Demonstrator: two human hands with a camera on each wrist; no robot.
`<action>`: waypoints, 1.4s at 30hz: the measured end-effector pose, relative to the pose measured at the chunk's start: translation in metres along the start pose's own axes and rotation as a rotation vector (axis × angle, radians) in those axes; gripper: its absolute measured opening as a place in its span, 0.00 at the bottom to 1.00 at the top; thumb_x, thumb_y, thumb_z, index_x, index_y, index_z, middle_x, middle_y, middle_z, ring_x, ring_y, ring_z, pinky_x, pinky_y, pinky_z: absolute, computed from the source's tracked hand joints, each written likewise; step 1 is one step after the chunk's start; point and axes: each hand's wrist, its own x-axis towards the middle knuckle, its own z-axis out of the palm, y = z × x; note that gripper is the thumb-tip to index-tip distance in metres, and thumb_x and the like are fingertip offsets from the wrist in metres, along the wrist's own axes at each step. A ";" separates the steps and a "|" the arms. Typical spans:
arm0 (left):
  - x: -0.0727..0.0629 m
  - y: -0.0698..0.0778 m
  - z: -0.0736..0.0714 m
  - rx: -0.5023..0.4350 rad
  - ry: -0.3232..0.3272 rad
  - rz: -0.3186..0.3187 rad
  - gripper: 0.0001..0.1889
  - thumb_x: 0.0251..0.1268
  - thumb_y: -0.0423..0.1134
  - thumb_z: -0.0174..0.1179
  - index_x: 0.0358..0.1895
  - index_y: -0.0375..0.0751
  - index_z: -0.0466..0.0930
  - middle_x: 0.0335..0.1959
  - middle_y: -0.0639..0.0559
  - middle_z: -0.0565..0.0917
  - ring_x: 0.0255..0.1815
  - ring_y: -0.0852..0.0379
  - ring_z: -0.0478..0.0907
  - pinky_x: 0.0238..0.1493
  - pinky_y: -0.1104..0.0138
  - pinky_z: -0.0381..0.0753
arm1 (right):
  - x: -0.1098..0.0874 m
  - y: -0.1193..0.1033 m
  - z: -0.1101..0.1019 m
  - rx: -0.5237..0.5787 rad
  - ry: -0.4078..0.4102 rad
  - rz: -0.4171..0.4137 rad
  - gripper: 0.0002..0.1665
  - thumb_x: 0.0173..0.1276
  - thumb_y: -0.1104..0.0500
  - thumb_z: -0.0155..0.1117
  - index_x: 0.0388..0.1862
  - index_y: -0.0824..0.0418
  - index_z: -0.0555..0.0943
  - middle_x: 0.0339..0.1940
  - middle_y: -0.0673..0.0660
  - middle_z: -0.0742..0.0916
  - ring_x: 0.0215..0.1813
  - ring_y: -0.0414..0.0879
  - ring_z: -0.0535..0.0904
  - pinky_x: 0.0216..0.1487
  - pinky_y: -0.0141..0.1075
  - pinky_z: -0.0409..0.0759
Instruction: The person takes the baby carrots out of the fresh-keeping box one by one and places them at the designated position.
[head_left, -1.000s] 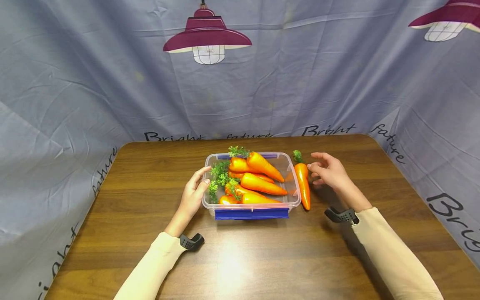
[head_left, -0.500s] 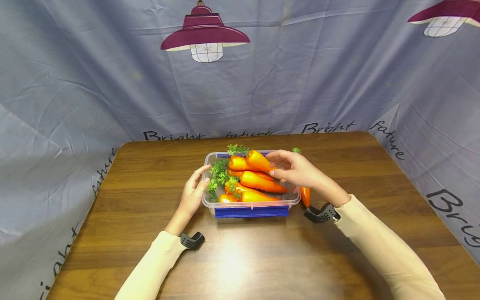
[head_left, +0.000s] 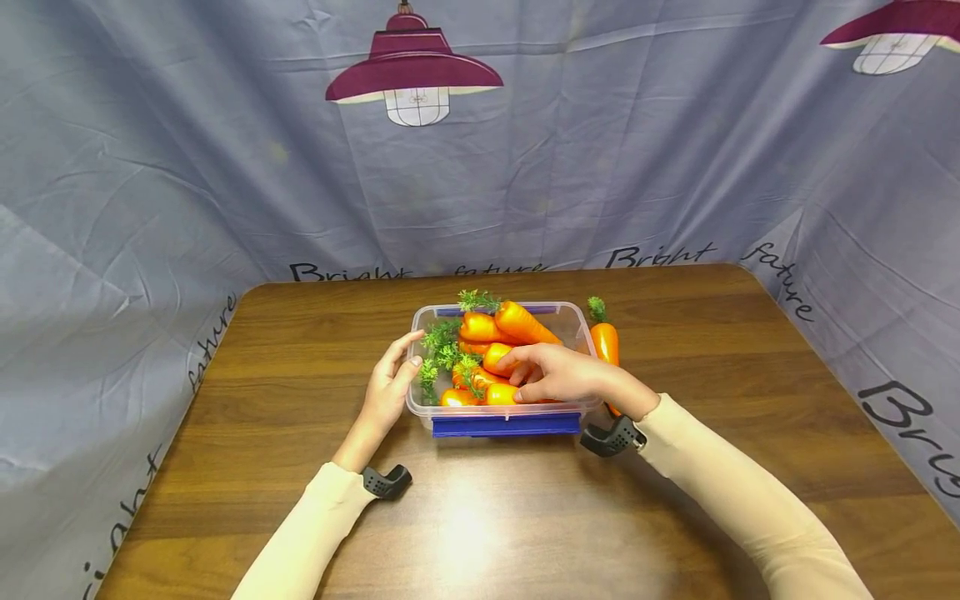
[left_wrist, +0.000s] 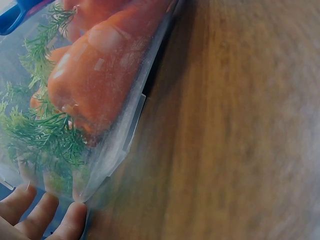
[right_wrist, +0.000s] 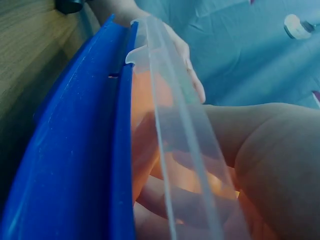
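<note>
In the head view a clear plastic container [head_left: 577,321] with blue clips holds several orange carrots with green tops. My left hand [head_left: 388,383] rests against its left end, thumb and index fingertip at the rim. The left wrist view shows fingertips [left_wrist: 42,212] touching the outside of the clear wall near a carrot [left_wrist: 95,75]. My right hand [head_left: 558,373] reaches down inside the container, its thumb and fingers around the front carrot [head_left: 501,393]. Through the wall in the right wrist view, curled fingers [right_wrist: 185,202] show beside orange carrot surface.
One more carrot [head_left: 604,342] lies on the wooden table [head_left: 480,517], just outside the container's right end, partly hidden by my right wrist. A blue clip [head_left: 506,425] hangs folded down along the front. A grey printed curtain [head_left: 600,167] surrounds the table.
My right hand has moved left from beside the loose carrot, over the rim, and down into the container onto the front carrot. The left hand stays at the left end.
</note>
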 end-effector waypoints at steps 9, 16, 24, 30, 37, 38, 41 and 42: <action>0.000 0.001 0.000 0.000 0.004 0.004 0.23 0.75 0.28 0.47 0.70 0.27 0.67 0.74 0.31 0.69 0.78 0.41 0.61 0.67 0.81 0.66 | 0.004 0.006 -0.001 0.024 -0.092 -0.034 0.29 0.65 0.65 0.67 0.65 0.69 0.76 0.49 0.61 0.86 0.48 0.44 0.81 0.53 0.34 0.82; 0.000 0.001 0.001 -0.005 0.000 0.007 0.23 0.75 0.28 0.48 0.70 0.27 0.67 0.74 0.30 0.68 0.78 0.40 0.60 0.67 0.82 0.66 | 0.007 0.009 -0.004 -0.019 -0.168 -0.080 0.28 0.66 0.65 0.66 0.65 0.67 0.77 0.47 0.59 0.85 0.48 0.43 0.78 0.52 0.31 0.80; 0.000 0.002 0.000 -0.002 -0.009 0.004 0.23 0.75 0.28 0.47 0.71 0.28 0.66 0.75 0.31 0.67 0.79 0.38 0.59 0.66 0.83 0.66 | 0.007 0.010 -0.002 -0.004 -0.187 -0.081 0.27 0.68 0.63 0.66 0.66 0.66 0.77 0.48 0.58 0.88 0.47 0.40 0.81 0.53 0.30 0.80; -0.001 0.000 0.000 0.006 0.007 -0.003 0.23 0.75 0.28 0.48 0.71 0.29 0.68 0.75 0.33 0.69 0.76 0.45 0.64 0.65 0.82 0.68 | 0.008 0.014 0.000 0.018 -0.156 -0.103 0.26 0.68 0.64 0.68 0.64 0.68 0.77 0.50 0.61 0.88 0.50 0.42 0.83 0.54 0.31 0.82; -0.002 -0.002 0.000 0.007 0.010 0.000 0.23 0.75 0.29 0.48 0.71 0.31 0.68 0.75 0.33 0.69 0.73 0.62 0.67 0.66 0.80 0.67 | 0.007 0.014 -0.001 0.132 -0.072 -0.086 0.29 0.68 0.66 0.67 0.67 0.70 0.74 0.57 0.66 0.85 0.56 0.50 0.83 0.58 0.33 0.81; -0.002 -0.002 0.000 0.008 0.011 0.001 0.23 0.75 0.29 0.48 0.71 0.31 0.69 0.75 0.33 0.69 0.73 0.61 0.67 0.67 0.80 0.67 | 0.006 0.014 -0.001 0.143 -0.053 -0.093 0.29 0.68 0.66 0.67 0.67 0.70 0.74 0.57 0.67 0.85 0.56 0.50 0.82 0.57 0.33 0.81; -0.002 -0.002 0.000 0.007 0.011 0.001 0.23 0.75 0.29 0.48 0.71 0.31 0.69 0.75 0.33 0.69 0.75 0.56 0.67 0.67 0.81 0.67 | 0.005 0.013 -0.003 0.183 0.009 -0.112 0.29 0.68 0.67 0.67 0.67 0.71 0.73 0.57 0.68 0.84 0.54 0.48 0.81 0.55 0.30 0.81; -0.002 -0.002 0.001 0.008 0.010 0.001 0.23 0.75 0.29 0.48 0.71 0.30 0.69 0.75 0.33 0.69 0.75 0.53 0.66 0.66 0.81 0.67 | 0.004 0.013 -0.004 0.203 0.027 -0.117 0.30 0.67 0.68 0.67 0.68 0.71 0.73 0.56 0.67 0.84 0.53 0.47 0.81 0.54 0.30 0.81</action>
